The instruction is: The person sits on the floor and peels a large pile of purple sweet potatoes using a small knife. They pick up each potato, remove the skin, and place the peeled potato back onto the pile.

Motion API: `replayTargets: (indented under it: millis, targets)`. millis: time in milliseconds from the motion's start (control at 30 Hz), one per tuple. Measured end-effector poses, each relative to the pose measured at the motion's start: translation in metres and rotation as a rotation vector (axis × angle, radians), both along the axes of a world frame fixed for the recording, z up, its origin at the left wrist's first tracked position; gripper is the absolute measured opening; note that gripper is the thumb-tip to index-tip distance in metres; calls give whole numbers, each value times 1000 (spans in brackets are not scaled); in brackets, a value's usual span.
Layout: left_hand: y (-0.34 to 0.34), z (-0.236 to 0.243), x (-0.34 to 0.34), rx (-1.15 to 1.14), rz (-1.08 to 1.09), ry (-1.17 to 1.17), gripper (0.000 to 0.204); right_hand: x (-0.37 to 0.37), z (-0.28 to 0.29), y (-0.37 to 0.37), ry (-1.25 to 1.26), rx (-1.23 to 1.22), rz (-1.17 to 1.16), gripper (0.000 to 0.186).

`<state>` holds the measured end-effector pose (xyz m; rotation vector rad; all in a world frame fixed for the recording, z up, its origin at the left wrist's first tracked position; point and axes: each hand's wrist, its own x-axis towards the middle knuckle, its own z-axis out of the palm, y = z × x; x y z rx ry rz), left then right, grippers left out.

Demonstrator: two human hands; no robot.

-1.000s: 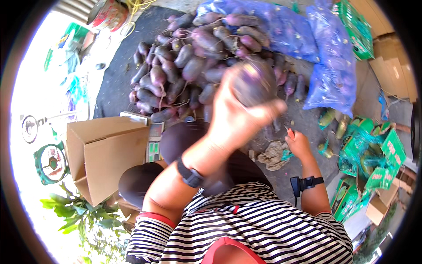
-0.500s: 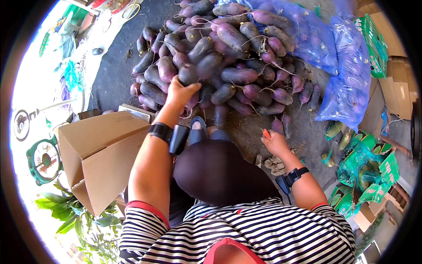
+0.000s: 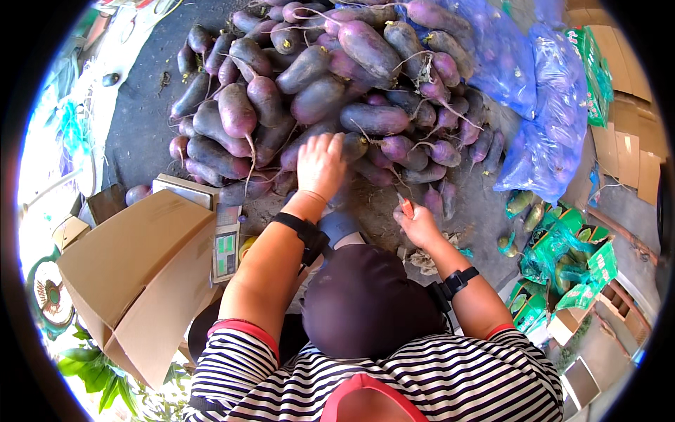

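Observation:
My left hand [image 3: 320, 165] is at the front of a pile of dark purple radishes [image 3: 309, 74], fingers curled over a radish [image 3: 341, 176] that is blurred and partly hidden under it. My right hand [image 3: 416, 225], lower and to the right, is closed round the orange handle of a small knife [image 3: 406, 207], its blade pointing up. My covered knee [image 3: 365, 302] rises between my forearms. A foot in a blue-grey sandal [image 3: 337, 226] shows below my left hand.
An open cardboard box [image 3: 133, 267] and scale [image 3: 227, 243] are at left. Blue bags of radishes [image 3: 534, 148] lie back right, beside flattened cardboard [image 3: 626, 141]. Green torn cartons [image 3: 562, 260] with long green vegetables are at right. A fan [image 3: 53, 288] and plant [image 3: 91, 362] stand far left.
My left hand has swung from holding a large radish up high to the pile, then shifted right along its front edge. My right hand has moved slightly left, still holding the knife.

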<state>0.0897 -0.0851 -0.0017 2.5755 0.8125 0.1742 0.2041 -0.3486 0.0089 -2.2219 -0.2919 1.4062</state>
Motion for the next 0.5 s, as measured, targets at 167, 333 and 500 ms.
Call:
replayTargets:
  millis: [167,333,500]
  targets:
    - [-21,3,33,-77,141,256,75,-5,3,-3,18,11,-132,30]
    - [-17,2,32,-134,154,191,75,-7,28,12,-168,155,10,26]
    - [-35,12,4,-518,-27,-157,72,-1,63,41,-609,242,316,21]
